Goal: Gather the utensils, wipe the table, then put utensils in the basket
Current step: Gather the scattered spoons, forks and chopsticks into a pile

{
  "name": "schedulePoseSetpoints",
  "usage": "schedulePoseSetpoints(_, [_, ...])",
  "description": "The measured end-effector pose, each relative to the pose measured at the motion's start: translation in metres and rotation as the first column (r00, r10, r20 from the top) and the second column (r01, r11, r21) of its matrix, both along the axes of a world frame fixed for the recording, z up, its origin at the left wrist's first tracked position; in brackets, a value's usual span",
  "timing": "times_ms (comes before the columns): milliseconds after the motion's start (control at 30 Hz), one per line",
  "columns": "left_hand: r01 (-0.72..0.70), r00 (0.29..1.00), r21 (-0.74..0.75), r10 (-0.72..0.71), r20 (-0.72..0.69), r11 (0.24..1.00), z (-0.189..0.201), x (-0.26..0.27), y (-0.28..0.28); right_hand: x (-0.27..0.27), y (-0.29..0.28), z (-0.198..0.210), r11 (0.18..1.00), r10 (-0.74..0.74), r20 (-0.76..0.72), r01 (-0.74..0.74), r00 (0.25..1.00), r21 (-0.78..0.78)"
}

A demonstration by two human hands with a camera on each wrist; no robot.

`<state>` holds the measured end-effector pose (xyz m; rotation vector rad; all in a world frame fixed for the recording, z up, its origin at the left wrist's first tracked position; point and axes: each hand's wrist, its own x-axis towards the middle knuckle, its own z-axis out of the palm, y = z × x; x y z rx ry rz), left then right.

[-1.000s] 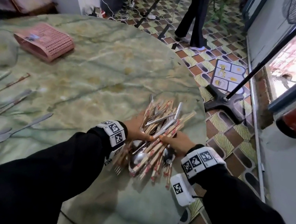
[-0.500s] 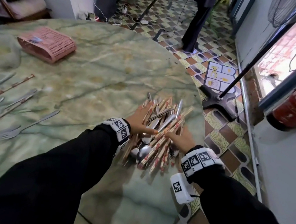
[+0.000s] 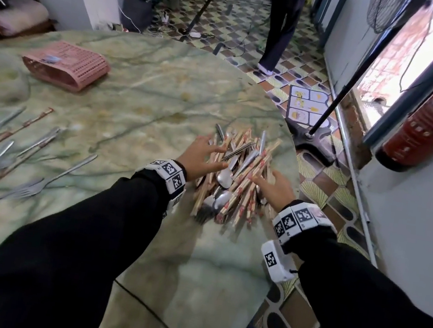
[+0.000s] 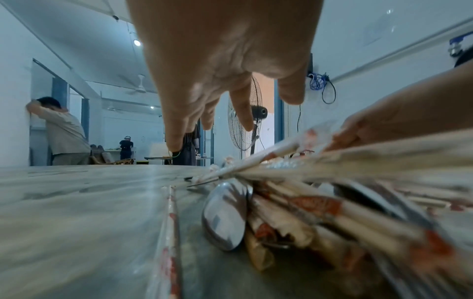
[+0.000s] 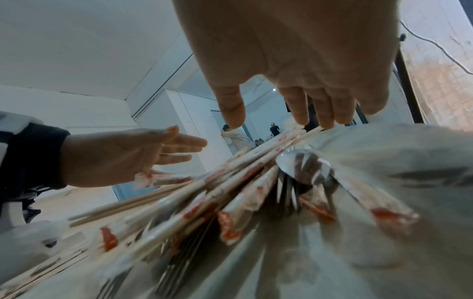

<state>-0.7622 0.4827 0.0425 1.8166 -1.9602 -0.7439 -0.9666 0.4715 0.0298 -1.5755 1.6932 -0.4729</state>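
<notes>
The pile (image 3: 231,176) of chopsticks and cutlery lies near the table (image 3: 140,102) edge, between both hands. The left hand (image 3: 200,158) and right hand (image 3: 273,187) flank it with fingers spread, gripping nothing. The basket (image 3: 67,65) lies well left of the pile.

Glossy green marble-look bench (image 3: 140,102); shiny metal spoons (image 3: 223,177); paper-sleeved wooden chopsticks (image 3: 250,174); matt pink perforated plastic basket (image 3: 67,65) at 10 o'clock.

Green marble, pink basket, red-printed chopsticks

Between the two open hands, pale chopstick wrappers (image 3: 246,179) show red print among silver spoons (image 3: 224,177); far left of them a pink lattice basket (image 3: 67,65) sits on the green-veined marble table (image 3: 122,110); black sleeves (image 3: 85,242).
</notes>
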Motion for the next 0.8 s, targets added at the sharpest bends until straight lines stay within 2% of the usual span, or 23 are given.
schedulePoseSetpoints(167, [-0.063,0.995,-0.161,0.048,-0.092,0.985,0.012,0.013,0.032,0.008,0.022,0.020,0.992,0.084,-0.046,-0.088,0.995,-0.086])
schedulePoseSetpoints(333, [-0.114,0.986,-0.238,0.081,-0.145,0.965,0.019,0.026,0.072,0.023,0.049,0.028,0.956,0.219,-0.130,-0.240,0.967,-0.170])
schedulePoseSetpoints(467, [-0.200,0.970,-0.202,0.164,-0.180,0.959,0.021,0.038,0.115,0.038,0.080,0.029,0.924,0.284,-0.163,-0.315,0.945,-0.218])
schedulePoseSetpoints(533, [-0.221,0.965,-0.177,0.188,-0.182,0.959,0.022,0.045,0.139,0.047,0.098,0.027,0.915,0.325,-0.128,-0.346,0.937,-0.209])
schedulePoseSetpoints(800, [-0.351,0.933,-0.090,0.340,-0.118,0.932,0.016,0.100,0.228,0.099,0.173,0.017,0.852,0.468,-0.134,-0.486,0.873,-0.192])
